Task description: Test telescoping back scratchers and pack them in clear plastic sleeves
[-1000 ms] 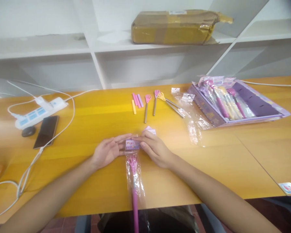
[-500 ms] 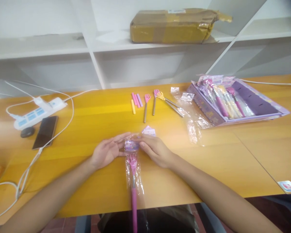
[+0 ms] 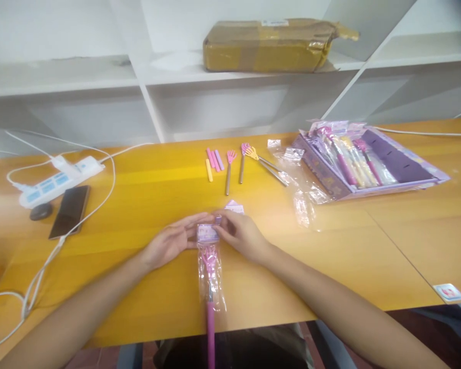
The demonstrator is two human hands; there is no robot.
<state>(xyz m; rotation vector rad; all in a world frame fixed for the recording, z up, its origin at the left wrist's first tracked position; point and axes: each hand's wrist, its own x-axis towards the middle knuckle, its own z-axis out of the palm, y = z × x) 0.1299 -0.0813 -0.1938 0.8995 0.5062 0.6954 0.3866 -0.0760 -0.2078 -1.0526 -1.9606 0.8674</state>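
The right hand (image 3: 244,236) has thumb and fingers pinched at the upper right corner of a small purple printed card (image 3: 207,233); the left hand (image 3: 171,242), fingers extended and apart, touches its left edge. Below the card, a pink hand-shaped scratcher in a clear plastic sleeve (image 3: 210,261) lies across the yellow wooden surface's (image 3: 157,302) near edge.

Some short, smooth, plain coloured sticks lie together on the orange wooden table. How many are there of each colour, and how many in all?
Pink short smooth sticks: 2
Purple short smooth stick: 1
Yellow short smooth stick: 1
Total: 4
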